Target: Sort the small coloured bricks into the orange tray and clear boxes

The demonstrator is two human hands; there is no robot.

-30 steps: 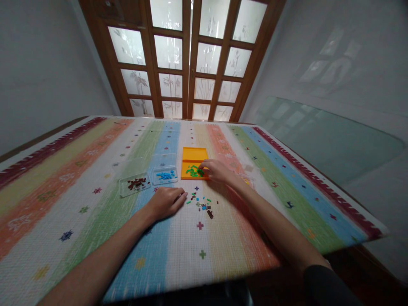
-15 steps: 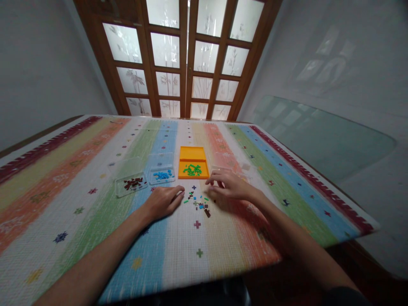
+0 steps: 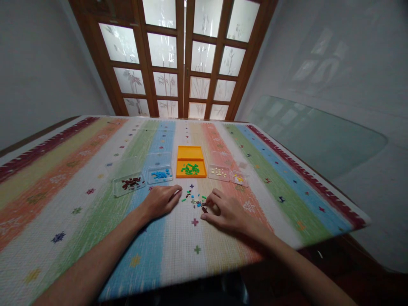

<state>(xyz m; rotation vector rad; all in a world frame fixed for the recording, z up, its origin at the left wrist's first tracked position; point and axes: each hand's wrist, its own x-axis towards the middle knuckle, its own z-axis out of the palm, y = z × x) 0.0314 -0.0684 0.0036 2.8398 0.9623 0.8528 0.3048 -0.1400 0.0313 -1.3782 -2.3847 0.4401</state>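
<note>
Small loose building bricks (image 3: pixel 193 196) in green, blue and brown lie scattered on the striped tablecloth between my hands. My left hand (image 3: pixel 162 199) rests on the cloth to the left of them, fingers loosely bent and thumb a little apart, with nothing visible in it. At the right side of the bricks is my right hand (image 3: pixel 227 211), its thumb and fingers spread around a dark brown brick (image 3: pixel 204 210). The thumb tip is close to that brick; whether it touches cannot be made out. Part of the little pile is hidden by the right fingers.
Behind the hands stand a clear box of brown bricks (image 3: pixel 114 192), a clear box of blue bricks (image 3: pixel 148 180), an orange box of green bricks (image 3: pixel 191 176), a clear box of cream pieces (image 3: pixel 210 175) and a small box of yellow pieces (image 3: pixel 246 184). The table's front edge is near.
My right hand has come down and nearer to me, from in front of the right-hand boxes to the loose bricks, uncovering the cream and yellow pieces. My left hand has stayed put.
</note>
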